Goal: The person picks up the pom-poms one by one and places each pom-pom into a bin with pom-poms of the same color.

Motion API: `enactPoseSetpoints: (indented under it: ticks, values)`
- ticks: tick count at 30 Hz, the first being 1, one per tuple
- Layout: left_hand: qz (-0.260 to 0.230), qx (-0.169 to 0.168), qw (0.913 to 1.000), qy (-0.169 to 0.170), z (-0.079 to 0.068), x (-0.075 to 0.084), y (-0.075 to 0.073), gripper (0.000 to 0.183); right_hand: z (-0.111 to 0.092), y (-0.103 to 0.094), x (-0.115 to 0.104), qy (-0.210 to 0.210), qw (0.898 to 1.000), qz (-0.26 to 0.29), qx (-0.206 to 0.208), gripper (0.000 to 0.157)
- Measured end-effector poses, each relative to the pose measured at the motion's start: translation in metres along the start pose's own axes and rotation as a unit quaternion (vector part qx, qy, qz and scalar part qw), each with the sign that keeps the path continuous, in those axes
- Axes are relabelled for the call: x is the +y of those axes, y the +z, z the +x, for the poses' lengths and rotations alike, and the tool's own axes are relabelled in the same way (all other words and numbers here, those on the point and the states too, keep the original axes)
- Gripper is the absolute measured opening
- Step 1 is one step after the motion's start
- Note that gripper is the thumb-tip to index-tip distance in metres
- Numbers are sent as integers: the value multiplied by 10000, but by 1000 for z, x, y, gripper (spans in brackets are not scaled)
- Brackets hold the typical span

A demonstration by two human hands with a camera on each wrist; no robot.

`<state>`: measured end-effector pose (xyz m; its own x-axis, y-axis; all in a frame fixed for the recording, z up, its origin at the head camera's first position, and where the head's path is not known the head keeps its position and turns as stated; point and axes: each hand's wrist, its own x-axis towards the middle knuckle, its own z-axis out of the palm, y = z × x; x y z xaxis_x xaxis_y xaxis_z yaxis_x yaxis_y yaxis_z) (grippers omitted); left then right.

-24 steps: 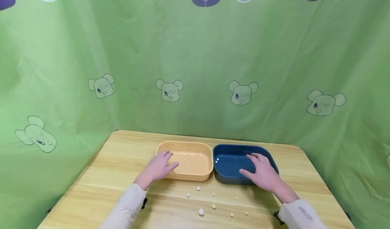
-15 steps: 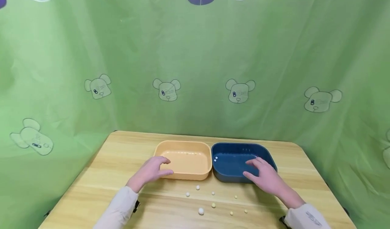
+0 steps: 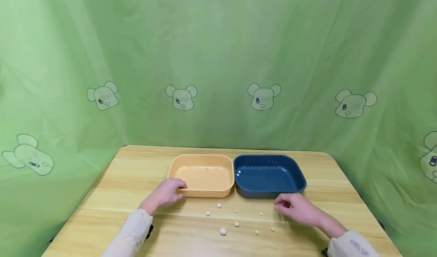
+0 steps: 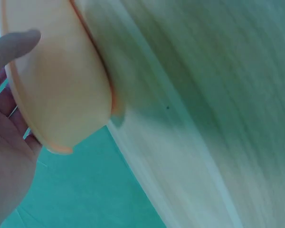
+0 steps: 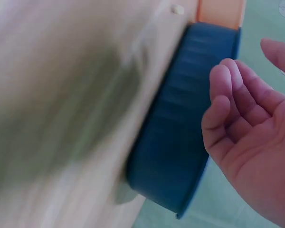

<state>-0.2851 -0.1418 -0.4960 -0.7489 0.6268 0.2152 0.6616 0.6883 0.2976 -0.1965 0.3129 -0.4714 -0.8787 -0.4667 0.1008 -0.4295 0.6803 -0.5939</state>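
Note:
An orange box point(image 3: 205, 192) and a dark blue box point(image 3: 269, 194) stand side by side on the table. My left hand point(image 3: 165, 191) holds the orange box at its front left rim; in the left wrist view the thumb point(image 4: 26, 43) lies along the outer wall and the other fingers are behind the rim. In front of the blue box's right part, my right hand point(image 3: 297, 208) hovers low over the table. Its fingers point(image 5: 220, 80) are loosely bent, with nothing visible between them and the thumb. Small white balls, such as this white ball point(image 3: 223, 231), and yellow balls, such as this yellow ball point(image 3: 236, 224), lie in front of the boxes.
Two small white balls point(image 3: 238, 173) are in the blue box at its left side. Two tiny yellowish balls point(image 3: 211, 168) show at the orange box's back. A wooden table point(image 3: 136, 162) carries everything, with a green curtain point(image 3: 218, 128) behind and at the sides.
My right hand has come out of the blue box, down to the table before it. My left hand has moved from above the orange box to its front left rim. The head view tilted down slightly.

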Motion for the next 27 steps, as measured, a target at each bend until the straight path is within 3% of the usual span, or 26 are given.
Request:
enactPoseSetpoints:
  ticks: [7, 11, 16, 21, 27]
  values:
    - [42, 185, 9995, 257, -2, -7, 5, 10, -7, 14, 5, -3, 9932, 847, -805, 11]
    - [-51, 133, 9995, 279, -2, -9, 7, 10, -10, 20, 8, 106, 9890, 966, -1111, 8]
    - [-143, 255, 9990, 331, 2, -9, 10, 6, -11, 23, 11, 211, 9820, 1132, -1497, 21]
    - [-172, 320, 9989, 293, 3, -10, 12, 5, -9, 27, 13, -19, 9810, 1153, -1561, 22]
    - [-203, 340, 9989, 261, 3, -12, 12, 7, -6, 35, 15, -545, 9873, 772, -1276, 19]
